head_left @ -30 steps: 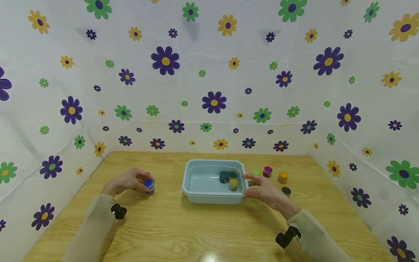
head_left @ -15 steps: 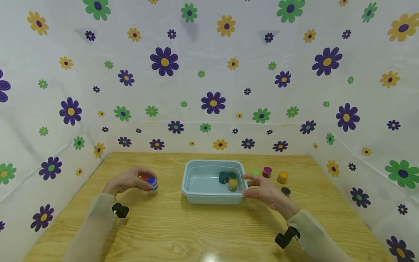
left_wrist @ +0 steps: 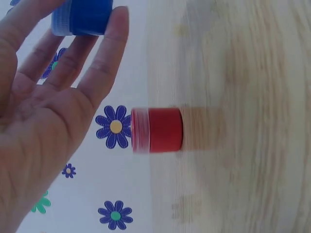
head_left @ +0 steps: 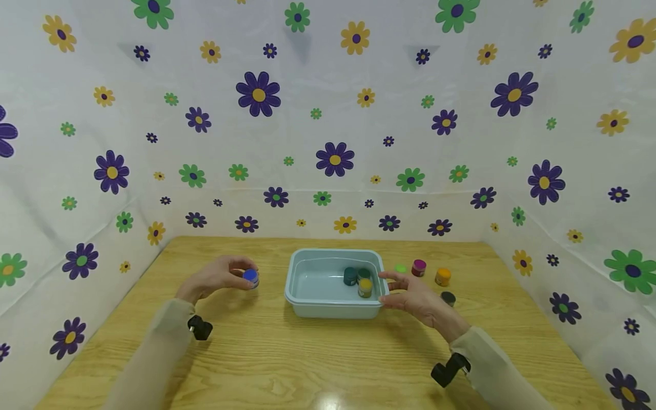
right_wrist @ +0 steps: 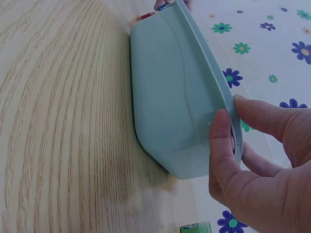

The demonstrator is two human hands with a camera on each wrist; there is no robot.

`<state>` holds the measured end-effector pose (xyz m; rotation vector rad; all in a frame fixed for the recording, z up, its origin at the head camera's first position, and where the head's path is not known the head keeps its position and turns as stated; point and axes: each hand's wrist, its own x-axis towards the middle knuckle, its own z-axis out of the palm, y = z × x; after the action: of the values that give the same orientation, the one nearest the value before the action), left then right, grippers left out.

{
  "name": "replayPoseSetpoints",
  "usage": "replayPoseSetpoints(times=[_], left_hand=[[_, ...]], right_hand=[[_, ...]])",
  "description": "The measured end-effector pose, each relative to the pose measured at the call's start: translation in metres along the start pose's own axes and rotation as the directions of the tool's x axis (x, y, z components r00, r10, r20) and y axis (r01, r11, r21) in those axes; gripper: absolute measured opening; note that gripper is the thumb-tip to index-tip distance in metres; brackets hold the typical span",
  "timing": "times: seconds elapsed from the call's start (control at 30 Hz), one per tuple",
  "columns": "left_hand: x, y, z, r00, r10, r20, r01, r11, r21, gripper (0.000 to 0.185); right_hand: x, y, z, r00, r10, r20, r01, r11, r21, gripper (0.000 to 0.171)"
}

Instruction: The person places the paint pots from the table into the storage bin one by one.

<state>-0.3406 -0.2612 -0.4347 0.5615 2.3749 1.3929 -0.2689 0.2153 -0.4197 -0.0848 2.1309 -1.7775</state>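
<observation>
My left hand [head_left: 240,274] grips a small blue-capped jar [head_left: 250,277] by the fingertips and holds it above the wooden table [head_left: 307,364], left of a pale blue plastic bin [head_left: 333,309]. In the left wrist view the blue jar [left_wrist: 80,17] sits between thumb and fingers, and a red-capped jar [left_wrist: 158,130] stands on the table below. My right hand [head_left: 390,289] pinches the bin's right rim [right_wrist: 214,82], thumb on the outer wall and fingers over the edge. A dark teal jar [head_left: 350,276], a green one [head_left: 364,273] and a yellow one [head_left: 365,287] stand inside the bin.
Right of the bin stand a light green jar [head_left: 400,268], a magenta jar [head_left: 418,267], an orange jar [head_left: 443,277] and a black one [head_left: 448,298]. Flower-printed sheets wall in the table at the back and both sides.
My left hand has lifted the blue jar off the table and carried it right, toward the bin. The right hand has stayed on the bin's rim.
</observation>
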Motion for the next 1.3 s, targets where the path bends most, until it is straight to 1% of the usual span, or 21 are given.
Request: replayPoseSetpoints(times=[0.13,0.27,0.37,0.47,0.57,0.73,0.93,1.07,1.17,1.3], left_hand=[[0.004,0.002,0.005,1.000,-0.017,-0.012,0.017,0.999,-0.028,0.049],[0.007,0.006,0.010,0.999,-0.031,-0.032,0.031,0.999,-0.021,0.054],[0.010,0.010,0.013,0.998,-0.026,-0.058,0.026,1.000,-0.005,0.059],[0.014,0.014,0.016,0.996,-0.020,-0.086,0.018,1.000,-0.016,0.062],[0.017,0.019,0.020,0.995,-0.007,-0.099,0.004,0.999,-0.033,0.063],[0.023,0.024,0.025,0.990,-0.015,-0.138,0.007,0.998,-0.062,0.058],[0.026,0.034,0.033,0.985,-0.017,-0.174,-0.008,0.990,-0.139,0.053],[0.028,0.044,0.040,0.976,-0.028,-0.215,-0.014,0.982,-0.190,0.054],[0.031,0.050,0.047,0.966,-0.040,-0.255,-0.022,0.971,-0.236,0.054],[0.033,0.058,0.054,0.955,-0.022,-0.296,-0.055,0.967,-0.249,0.053]], right_hand=[[0.000,0.001,0.001,1.000,0.002,0.001,-0.002,1.000,0.000,0.066],[-0.001,0.001,0.002,1.000,0.007,0.004,-0.007,1.000,-0.006,0.066],[-0.001,0.000,0.002,1.000,0.005,0.004,-0.005,1.000,-0.008,0.066],[0.000,-0.001,0.001,1.000,0.006,-0.003,-0.006,1.000,-0.012,0.065],[0.000,-0.002,0.001,1.000,0.013,-0.006,-0.013,1.000,-0.013,0.064],[0.000,-0.002,0.001,1.000,0.009,-0.001,-0.009,1.000,-0.007,0.065],[0.001,-0.001,0.001,1.000,0.009,0.005,-0.009,1.000,-0.007,0.066],[0.001,-0.001,0.000,1.000,0.005,0.010,-0.005,1.000,-0.002,0.066],[0.001,-0.001,0.000,1.000,0.003,0.010,-0.003,1.000,0.000,0.066],[0.000,0.000,0.000,1.000,0.005,0.003,-0.005,1.000,0.003,0.065]])
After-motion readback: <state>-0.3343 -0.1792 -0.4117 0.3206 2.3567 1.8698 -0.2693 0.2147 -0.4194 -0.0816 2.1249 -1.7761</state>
